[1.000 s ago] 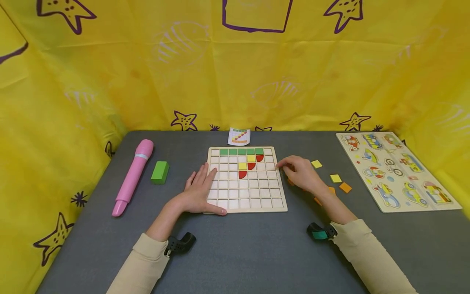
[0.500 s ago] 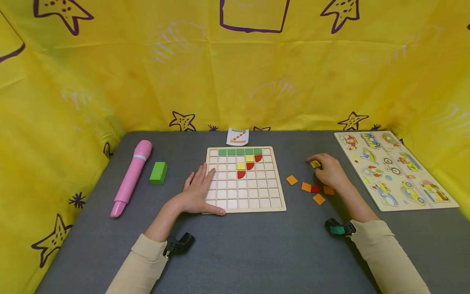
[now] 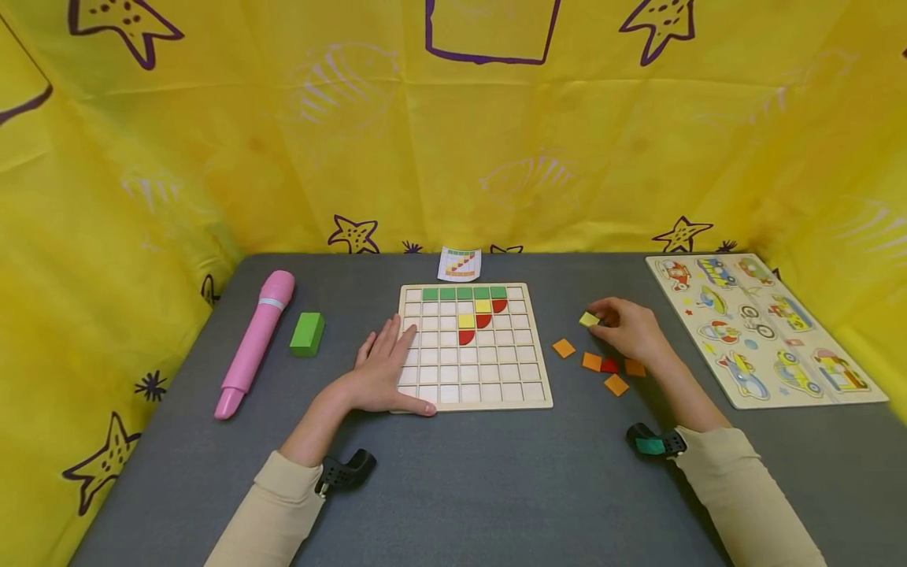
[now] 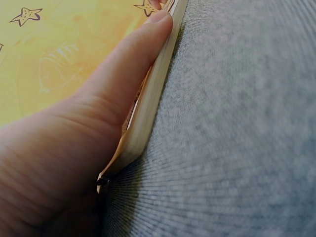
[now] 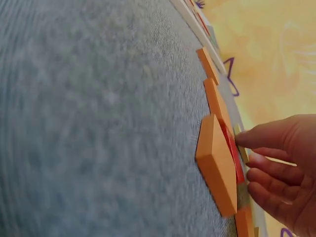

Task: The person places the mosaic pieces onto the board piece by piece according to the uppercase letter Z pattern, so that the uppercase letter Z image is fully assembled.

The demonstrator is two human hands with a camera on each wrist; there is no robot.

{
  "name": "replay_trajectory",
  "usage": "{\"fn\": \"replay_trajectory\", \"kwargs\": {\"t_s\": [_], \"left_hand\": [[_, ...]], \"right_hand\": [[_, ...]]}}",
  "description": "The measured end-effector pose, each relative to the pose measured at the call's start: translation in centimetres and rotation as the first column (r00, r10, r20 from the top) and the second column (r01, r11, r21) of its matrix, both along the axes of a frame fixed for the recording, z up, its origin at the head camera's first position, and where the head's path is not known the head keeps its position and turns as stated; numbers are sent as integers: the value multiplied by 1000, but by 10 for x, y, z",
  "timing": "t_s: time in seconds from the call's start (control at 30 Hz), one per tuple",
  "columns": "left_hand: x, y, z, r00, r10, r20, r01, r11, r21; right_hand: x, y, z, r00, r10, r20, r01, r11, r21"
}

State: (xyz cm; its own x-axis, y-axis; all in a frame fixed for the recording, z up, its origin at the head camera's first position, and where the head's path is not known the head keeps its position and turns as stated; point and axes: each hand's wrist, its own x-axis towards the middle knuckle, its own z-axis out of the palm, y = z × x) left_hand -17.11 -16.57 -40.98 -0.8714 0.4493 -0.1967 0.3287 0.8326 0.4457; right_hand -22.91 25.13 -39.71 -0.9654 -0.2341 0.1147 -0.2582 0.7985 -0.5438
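The wooden grid board (image 3: pixel 492 374) lies flat on the grey table with green, yellow and red pieces set in its upper cells. My left hand (image 3: pixel 383 370) rests spread on its left edge, the thumb along the front edge; in the left wrist view the thumb (image 4: pixel 133 59) presses the board's rim (image 4: pixel 143 123). To the right of the board, my right hand (image 3: pixel 629 329) pinches a yellow square tile (image 3: pixel 589 319) between thumb and fingertips. Several orange tiles (image 3: pixel 616 384) and a red piece (image 3: pixel 609 365) lie just in front of that hand.
A small pattern card (image 3: pixel 459 264) stands behind the board. On the left lie a green block (image 3: pixel 307 335) and a pink microphone-shaped toy (image 3: pixel 257 342). A wooden picture puzzle (image 3: pixel 761 331) occupies the right side. Yellow printed cloth (image 3: pixel 439 142) surrounds the table.
My right hand has gone from the board's right edge over to the loose tiles, picked out a yellow tile and shifted it slightly left. The left hand stays on the board.
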Motion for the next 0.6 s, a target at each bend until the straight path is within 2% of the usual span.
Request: {"fn": "replay_trajectory", "kwargs": {"t_s": [0.27,0.6], "left_hand": [[0,-1,0,1000,-4,-2,4,1000,20],[0,-1,-1,1000,-3,-5,3,999,35]], "right_hand": [[-1,-16,1,1000,23,14,-22,999,-45],[0,-62,3,995,85,44,-79,990,-119]]}}
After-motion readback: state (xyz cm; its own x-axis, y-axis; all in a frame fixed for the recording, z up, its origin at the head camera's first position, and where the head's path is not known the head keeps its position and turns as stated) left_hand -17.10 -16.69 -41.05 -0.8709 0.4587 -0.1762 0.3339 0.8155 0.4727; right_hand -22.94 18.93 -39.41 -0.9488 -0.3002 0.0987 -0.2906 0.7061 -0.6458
